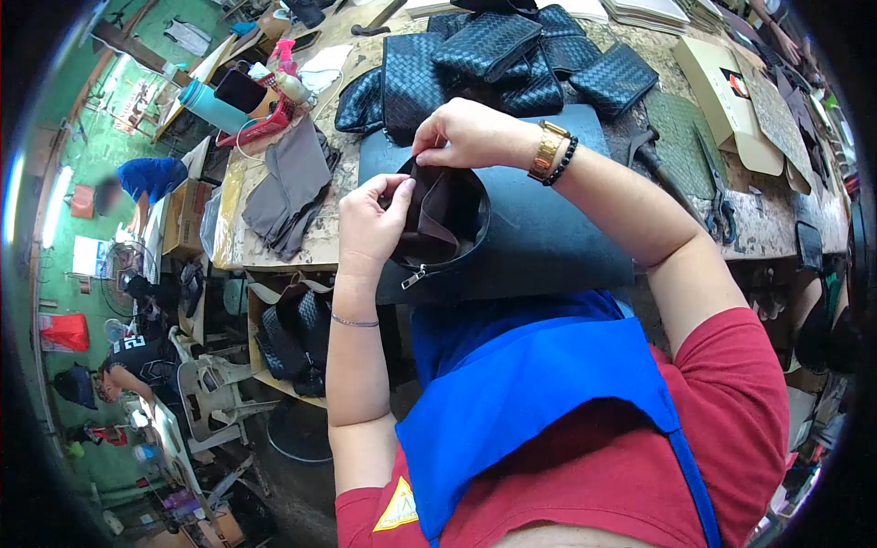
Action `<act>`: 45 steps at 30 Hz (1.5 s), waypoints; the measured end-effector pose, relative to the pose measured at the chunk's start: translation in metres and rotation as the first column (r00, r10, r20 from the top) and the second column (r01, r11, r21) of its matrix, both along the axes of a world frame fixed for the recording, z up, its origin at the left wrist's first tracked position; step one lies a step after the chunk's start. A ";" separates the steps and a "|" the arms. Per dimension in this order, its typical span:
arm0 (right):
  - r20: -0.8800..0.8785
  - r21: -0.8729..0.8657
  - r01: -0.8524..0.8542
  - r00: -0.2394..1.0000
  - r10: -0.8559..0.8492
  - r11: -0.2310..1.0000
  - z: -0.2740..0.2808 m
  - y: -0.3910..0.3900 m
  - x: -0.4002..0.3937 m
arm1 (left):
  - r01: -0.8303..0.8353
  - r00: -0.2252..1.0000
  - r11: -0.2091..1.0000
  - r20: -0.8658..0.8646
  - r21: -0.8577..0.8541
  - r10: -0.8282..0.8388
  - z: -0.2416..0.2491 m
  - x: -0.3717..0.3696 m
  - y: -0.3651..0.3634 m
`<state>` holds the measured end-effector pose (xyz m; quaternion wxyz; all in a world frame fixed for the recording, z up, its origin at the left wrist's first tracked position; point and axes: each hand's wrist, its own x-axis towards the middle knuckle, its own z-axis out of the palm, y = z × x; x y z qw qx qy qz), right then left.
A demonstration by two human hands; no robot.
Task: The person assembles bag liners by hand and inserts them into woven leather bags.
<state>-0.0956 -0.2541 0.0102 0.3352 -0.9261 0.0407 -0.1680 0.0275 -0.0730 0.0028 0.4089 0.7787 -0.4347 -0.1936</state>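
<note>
A dark pouch [482,212] with a brown lining [429,217] sits with its mouth up on a black board [557,228] at the table's front edge. Its metal zipper pull [414,277] hangs on the side nearest me. My left hand [373,224] pinches the lining at the pouch's left rim. At the far rim, my right hand [480,135] is closed on the lining's upper edge, fingers curled and partly hidden. The two hands are close together, and the lining stands partly pulled up between them.
Several black woven pouches [489,50] are piled behind the board. Grey-brown fabric pieces [290,187] lie left. On the right are a hammer [656,164], scissors [717,196] and a cardboard folder [731,110]. A red basket [260,126] stands back left. Two people are farther left.
</note>
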 end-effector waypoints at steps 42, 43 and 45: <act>-0.177 0.448 0.142 0.982 -0.068 0.883 -0.020 0.027 -0.012 | 0.390 0.920 0.921 -0.045 -0.008 -0.390 0.013 0.069 0.018; -0.180 0.449 0.146 0.981 -0.071 0.881 -0.020 0.026 -0.011 | 0.380 0.921 0.924 -0.117 0.050 -0.373 0.014 0.070 0.017; -0.191 0.456 0.155 0.979 -0.074 0.876 -0.020 0.026 -0.010 | 0.405 0.893 0.914 -0.225 0.021 -0.391 0.011 0.072 0.017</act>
